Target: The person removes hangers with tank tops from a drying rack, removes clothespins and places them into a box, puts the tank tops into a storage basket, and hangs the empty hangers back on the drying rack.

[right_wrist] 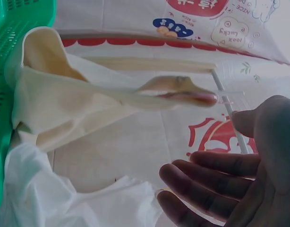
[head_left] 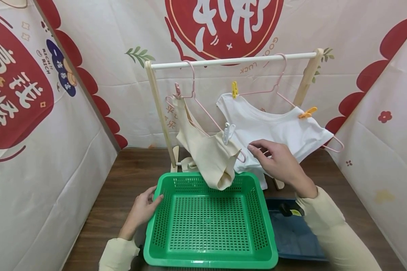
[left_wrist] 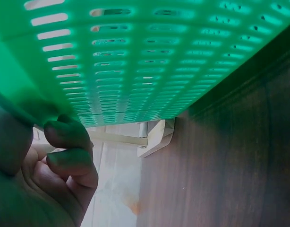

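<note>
Green rectangular plastic basket [head_left: 210, 262] was slot-patterned | 12 o'clock from it: cream sleeveless cloth top [head_left: 207, 152] was plain | 1 o'clock: white short-sleeved cloth shirt [head_left: 269, 127] was plain | 3 o'clock: rectangular tray [head_left: 293, 239] was dark blue

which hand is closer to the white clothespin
Right. The right hand is below and to the right of the white clothespin, not touching it; the left hand is farther off, gripping the green basket at its left rim.

place: draped booth [head_left: 376, 158] | patterned cloth walls [head_left: 105, 49], three sides | dark wood-grain tabletop [head_left: 110, 201] | clothes rack [head_left: 234, 60] standing on it
</note>
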